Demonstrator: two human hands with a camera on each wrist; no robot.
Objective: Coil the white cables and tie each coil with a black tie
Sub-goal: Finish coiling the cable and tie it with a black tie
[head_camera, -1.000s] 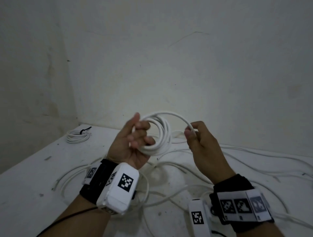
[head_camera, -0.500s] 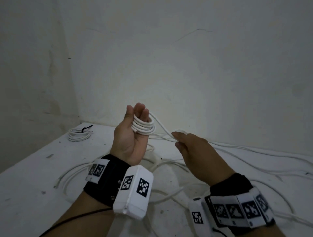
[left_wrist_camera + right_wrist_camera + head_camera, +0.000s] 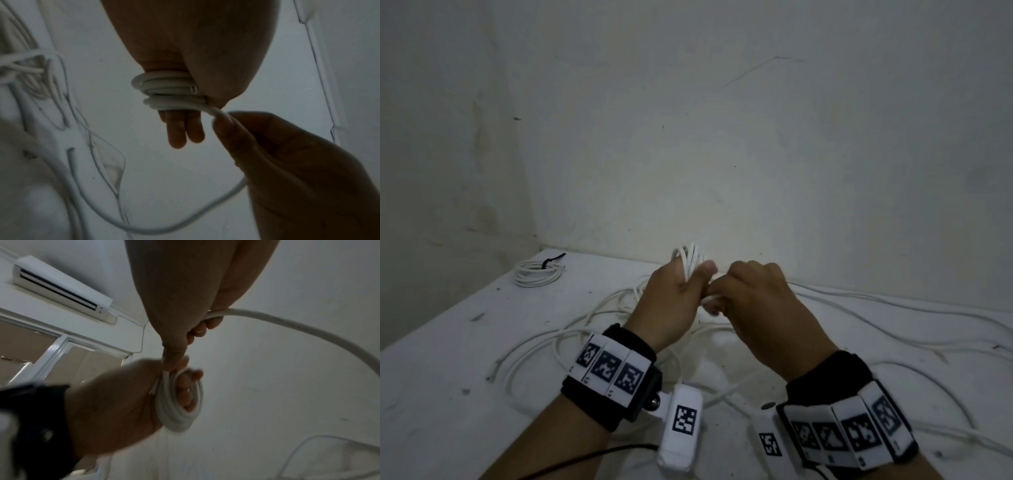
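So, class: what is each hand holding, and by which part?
Left hand holds the white coil, looped around its fingers; right hand pinches the cable's free run beside the coil.

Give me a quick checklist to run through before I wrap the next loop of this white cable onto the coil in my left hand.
1. Coil held on the left hand: ok, the loops sit around its fingers with the thumb pressed on them.
2. Right hand gripping the feeding cable: ok, fingers curled round it close to the coil.
3. Loops neat: ok, they lie stacked side by side.
4. Slack to wrap: ok, the cable sags in a free curve below the hands.
5. Tail free of the loose cables on the table: cannot tell.
6. Black tie for this coil in reach: cannot tell; the only one seen binds the finished coil.
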